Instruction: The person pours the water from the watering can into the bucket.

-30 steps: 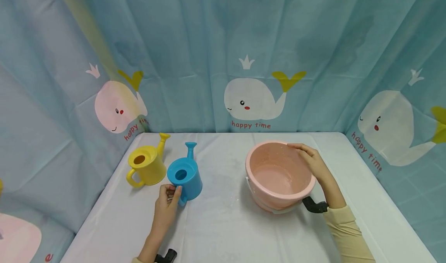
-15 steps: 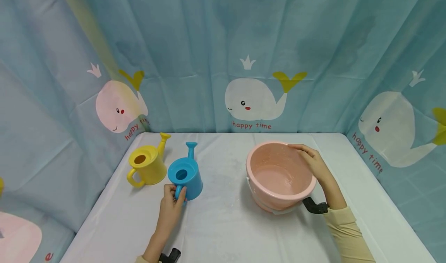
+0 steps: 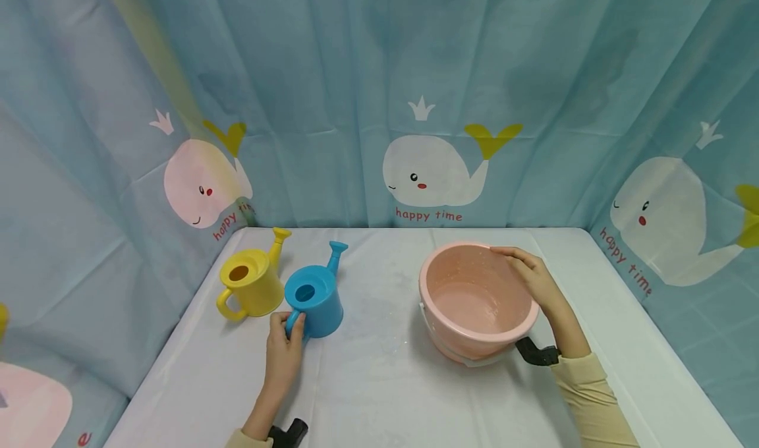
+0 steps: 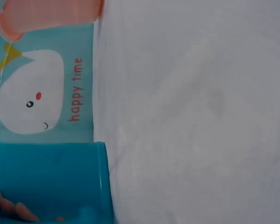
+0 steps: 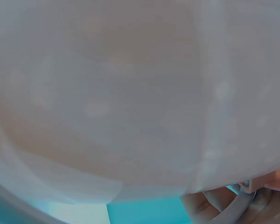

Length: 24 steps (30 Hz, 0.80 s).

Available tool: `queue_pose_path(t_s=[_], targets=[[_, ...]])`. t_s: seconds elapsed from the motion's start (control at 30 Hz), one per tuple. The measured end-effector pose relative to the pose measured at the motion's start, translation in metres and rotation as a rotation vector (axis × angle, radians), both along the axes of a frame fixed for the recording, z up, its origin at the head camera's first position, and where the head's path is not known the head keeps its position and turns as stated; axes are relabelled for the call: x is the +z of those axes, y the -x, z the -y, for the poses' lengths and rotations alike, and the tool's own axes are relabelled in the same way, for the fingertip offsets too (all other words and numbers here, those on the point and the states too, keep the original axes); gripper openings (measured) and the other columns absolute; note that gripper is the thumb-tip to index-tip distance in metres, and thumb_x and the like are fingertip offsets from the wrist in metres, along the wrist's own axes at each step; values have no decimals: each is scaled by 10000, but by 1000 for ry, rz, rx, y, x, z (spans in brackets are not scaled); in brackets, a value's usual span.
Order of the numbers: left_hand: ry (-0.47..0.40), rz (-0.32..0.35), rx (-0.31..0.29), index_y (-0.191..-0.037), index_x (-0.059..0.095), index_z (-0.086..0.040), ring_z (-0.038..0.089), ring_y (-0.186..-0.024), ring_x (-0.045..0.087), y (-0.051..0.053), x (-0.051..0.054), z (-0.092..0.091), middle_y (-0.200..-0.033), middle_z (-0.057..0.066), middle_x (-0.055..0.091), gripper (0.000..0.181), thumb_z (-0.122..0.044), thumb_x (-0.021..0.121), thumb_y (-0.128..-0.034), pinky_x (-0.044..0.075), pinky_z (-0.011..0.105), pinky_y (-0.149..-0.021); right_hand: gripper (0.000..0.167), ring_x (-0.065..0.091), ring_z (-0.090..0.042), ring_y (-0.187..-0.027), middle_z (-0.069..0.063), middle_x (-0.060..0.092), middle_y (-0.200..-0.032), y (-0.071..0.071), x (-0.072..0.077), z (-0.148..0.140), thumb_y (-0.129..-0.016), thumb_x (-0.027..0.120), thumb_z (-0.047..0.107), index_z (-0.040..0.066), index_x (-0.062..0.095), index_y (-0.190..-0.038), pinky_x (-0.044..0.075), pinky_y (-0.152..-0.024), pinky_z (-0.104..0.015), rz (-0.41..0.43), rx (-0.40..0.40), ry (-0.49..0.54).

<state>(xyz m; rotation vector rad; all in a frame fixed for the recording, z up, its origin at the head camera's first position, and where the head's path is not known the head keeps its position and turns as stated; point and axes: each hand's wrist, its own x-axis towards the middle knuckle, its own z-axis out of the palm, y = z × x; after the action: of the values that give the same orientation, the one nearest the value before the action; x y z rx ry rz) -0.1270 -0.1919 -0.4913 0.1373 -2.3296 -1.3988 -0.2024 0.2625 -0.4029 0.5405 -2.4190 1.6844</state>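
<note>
A blue watering can stands on the white table, its handle toward the person. My left hand grips that handle, thumb on the near side. In the left wrist view the can's blue wall fills the lower left, with fingertips beside it. On the right is a pink bucket, with a pale carrying handle hanging at its front. My right hand holds its far right rim with the fingers over the edge; the thumb is hidden. In the right wrist view the bucket's wall covers most of the picture.
A yellow watering can stands just left of the blue one, its spout to the back right. White cloth covers the table. Blue curtains printed with whales rise along the back and both sides.
My left hand has closed round the blue can's handle and turned the can slightly, its spout swinging to the right. The right hand and bucket have stayed in place.
</note>
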Motion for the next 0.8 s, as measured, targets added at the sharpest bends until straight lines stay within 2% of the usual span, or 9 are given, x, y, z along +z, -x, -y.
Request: queue_pose_path(t_s=[0.07,0.13,0.17,0.27,0.3,0.5,0.7,0.8], targets=[[-77,-13,3,-1049,474,3,131,-704,431,4,-1,3,-780,71,486,261,-235,523,-955,368,210,-614,350,535,12,-1066,-257,520,-1253,0,0,0,-1012,372,145,-72,525,-1239,454,-827,-138,-3,0,2],[-143,-24,12,-1033,496,27,109,-682,421,4,5,3,-753,69,461,256,-208,544,-945,361,194,-594,350,538,6,-1065,-255,525,-1247,1,-1,-1,-1012,370,147,-70,526,-1238,454,-828,-140,-3,1,3],[-172,-34,22,-1022,510,32,96,-675,419,6,4,4,-741,61,452,259,-209,555,-938,361,184,-587,350,538,6,-1065,-256,523,-1248,0,-1,-1,-1013,368,148,-67,526,-1239,454,-827,-139,-2,0,4],[-238,-62,43,-992,533,73,83,-661,439,6,13,2,-712,85,478,240,-152,580,-922,379,160,-580,350,545,-4,-1058,-246,531,-1242,1,-2,-2,-1013,367,149,-67,527,-1238,461,-820,-143,0,-1,5],[-267,-74,51,-976,539,81,82,-662,451,8,12,3,-710,100,494,242,-147,590,-915,394,158,-584,351,550,-9,-1054,-239,535,-1238,1,-2,-2,-1013,367,150,-67,526,-1238,464,-817,-147,2,0,5],[-451,-126,99,-960,559,21,53,-706,486,23,-13,10,-754,5,536,233,-188,631,-887,434,127,-638,356,559,-19,-1046,-171,566,-1229,1,-2,-2,-1013,373,165,-58,528,-1242,469,-814,-158,21,-9,1],[-565,-174,114,-958,516,-41,88,-774,466,28,-20,7,-821,-8,483,183,-172,624,-891,420,115,-682,357,566,-31,-1045,-151,574,-1219,0,-2,-1,-1012,377,166,-66,529,-1236,478,-809,-166,20,-3,15],[-587,-193,111,-963,517,-33,100,-788,465,30,-21,7,-828,-3,482,186,-170,621,-892,425,119,-696,355,574,-43,-1036,-161,575,-1212,0,-1,-1,-1011,376,158,-73,524,-1237,482,-803,-169,15,3,20]])
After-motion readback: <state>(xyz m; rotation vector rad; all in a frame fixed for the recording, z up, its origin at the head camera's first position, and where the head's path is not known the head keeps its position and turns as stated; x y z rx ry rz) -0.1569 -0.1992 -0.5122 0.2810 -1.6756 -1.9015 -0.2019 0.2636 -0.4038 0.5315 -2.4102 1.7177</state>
